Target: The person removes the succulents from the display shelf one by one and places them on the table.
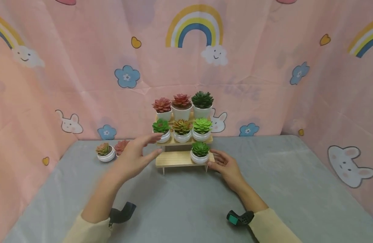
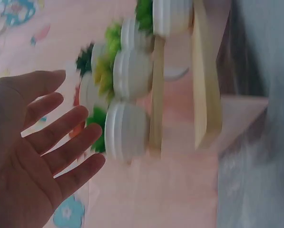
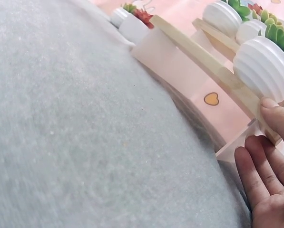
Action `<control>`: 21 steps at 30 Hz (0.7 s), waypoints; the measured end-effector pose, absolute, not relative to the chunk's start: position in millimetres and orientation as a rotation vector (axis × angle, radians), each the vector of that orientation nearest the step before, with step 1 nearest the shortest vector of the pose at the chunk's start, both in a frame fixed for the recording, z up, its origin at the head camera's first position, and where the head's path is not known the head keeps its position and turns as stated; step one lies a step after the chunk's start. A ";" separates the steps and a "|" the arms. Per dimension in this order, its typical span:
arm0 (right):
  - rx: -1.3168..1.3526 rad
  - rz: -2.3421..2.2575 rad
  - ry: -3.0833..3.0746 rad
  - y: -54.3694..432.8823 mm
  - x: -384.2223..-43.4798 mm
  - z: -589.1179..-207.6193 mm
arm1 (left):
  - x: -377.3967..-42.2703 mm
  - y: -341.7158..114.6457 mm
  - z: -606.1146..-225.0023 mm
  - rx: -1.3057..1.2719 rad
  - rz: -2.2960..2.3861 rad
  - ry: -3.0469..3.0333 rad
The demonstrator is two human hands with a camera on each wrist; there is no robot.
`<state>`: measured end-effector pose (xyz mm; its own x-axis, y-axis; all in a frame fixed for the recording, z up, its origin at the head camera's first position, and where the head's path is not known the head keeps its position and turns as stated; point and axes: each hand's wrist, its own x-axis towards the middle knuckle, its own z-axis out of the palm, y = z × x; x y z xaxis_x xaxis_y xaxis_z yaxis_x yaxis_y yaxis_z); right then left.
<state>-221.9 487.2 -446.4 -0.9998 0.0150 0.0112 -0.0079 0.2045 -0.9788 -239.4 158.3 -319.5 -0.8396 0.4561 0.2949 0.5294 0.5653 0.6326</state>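
A three-tier wooden stand [image 1: 173, 160] bears several small artificial succulents in white pots. On its lowest step, at the right end, sits a green succulent [image 1: 200, 150]. My right hand [image 1: 229, 169] grips that end of the step; in the right wrist view the thumb [image 3: 276, 116] lies at the board's edge beside the ribbed white pot [image 3: 262, 67], with the fingers below. My left hand [image 1: 132, 158] is left of the stand, holding nothing, its fingers spread in the left wrist view. Nearest to it is the green succulent [image 1: 161, 126] at the left of the middle tier.
Two more potted succulents stand on the grey table at the left: an orange-green one [image 1: 105, 152] and a reddish one [image 1: 121, 147], which my left hand partly covers. A pink printed cloth [image 1: 250, 71] hangs behind the stand.
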 end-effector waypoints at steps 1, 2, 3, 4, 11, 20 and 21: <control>-0.002 1.974 -2.415 487.7 -222.2 -446.3 | -238.8 164.9 -318.5 -0.894 -1.142 -2.700; 0.004 1.975 -2.412 488.2 -222.6 -446.4 | -238.5 171.4 -318.0 -0.932 -1.160 -2.705; 0.005 1.976 -2.409 488.7 -223.0 -446.5 | -238.3 177.4 -317.9 -0.962 -1.173 -2.710; 0.009 1.977 -2.410 489.0 -223.3 -446.7 | -238.3 183.1 -318.1 -0.985 -1.191 -2.711; 0.018 1.983 -2.413 487.7 -223.5 -447.2 | -241.7 222.1 -324.6 -1.013 -1.365 -2.704; 0.080 2.003 -2.372 488.4 -222.9 -447.6 | -237.5 256.3 -343.8 -1.096 -1.284 -2.522; 0.076 2.002 -2.370 488.5 -222.5 -447.7 | -238.1 258.4 -347.2 -1.100 -1.260 -2.515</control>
